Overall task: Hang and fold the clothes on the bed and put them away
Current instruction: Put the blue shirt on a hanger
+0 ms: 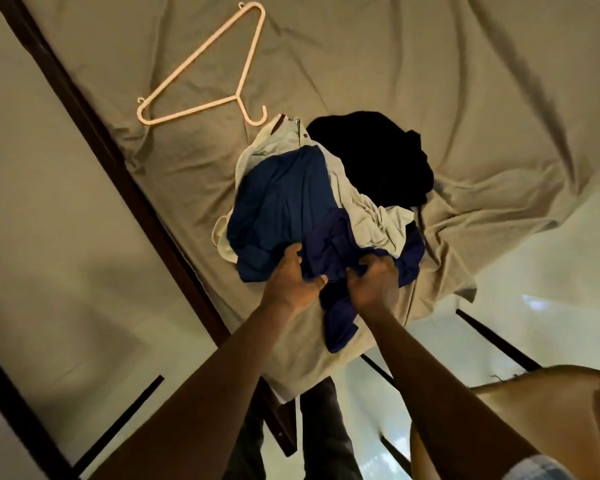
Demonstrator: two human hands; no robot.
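Item: crumpled navy-blue cloth garment (329, 247), atop a mixed pile at the corner of the tan-sheeted bed (430, 64). Left hand (291, 282) and right hand (374, 285) both clutch its near edge. Risk: lifting probably drags the entangled pale grey garment (371, 220) off the corner. Cream plastic hanger (201, 74) lies well apart.

Both hands, left hand (293, 284) and right hand (374, 284), grip blue garment (284, 199); hanger (201, 69) well beyond fingers (293, 252) on bed (430, 64).

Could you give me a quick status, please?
Left hand and right hand grip blue garment atop clothes pile. Hanger unused beyond it. Nothing in the way.
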